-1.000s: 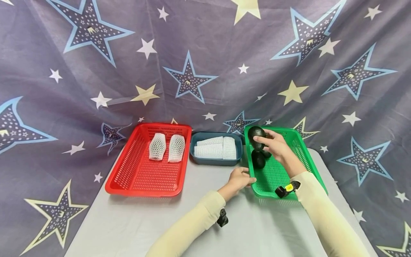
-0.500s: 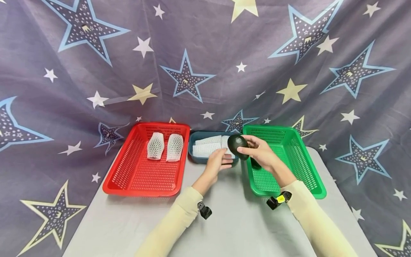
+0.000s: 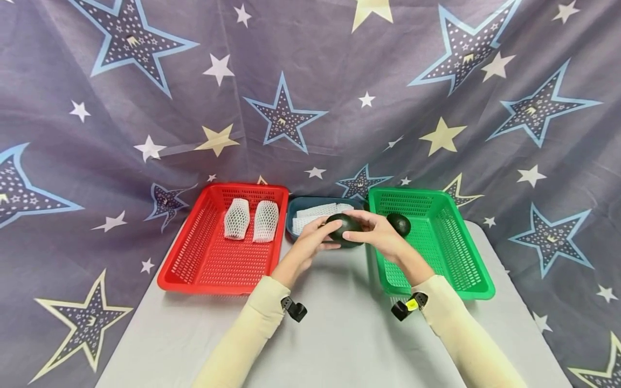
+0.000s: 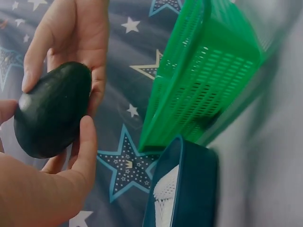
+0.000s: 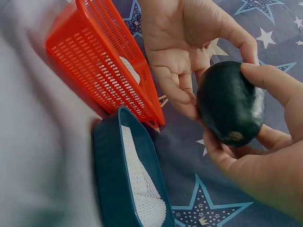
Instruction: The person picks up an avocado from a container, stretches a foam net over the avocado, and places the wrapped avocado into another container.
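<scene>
A dark green avocado [image 3: 344,229] is held between both hands, raised in front of the blue bin [image 3: 326,201]. My left hand [image 3: 306,245] has its thumb on one end of the fruit and its fingers underneath. From the other side my right hand [image 3: 383,237] grips it with thumb and fingers. The right wrist view shows the avocado [image 5: 231,104] with its stem end low, both thumbs touching its skin. Partly hidden by the hands, white foam net sleeves [image 3: 314,213] lie in the bin. Another avocado [image 3: 399,224] rests in the green basket [image 3: 453,242].
A red basket [image 3: 213,288] at left holds two white net-wrapped pieces [image 3: 236,219]. The baskets and bin stand on a pale grey table [image 3: 335,334], against a star-patterned curtain [image 3: 301,48]. The green basket's near left rim lies beside my right forearm.
My right hand has lifted the avocado out of the green basket and brought it left. My left hand has let go of that basket's rim and come up to grip the fruit too.
</scene>
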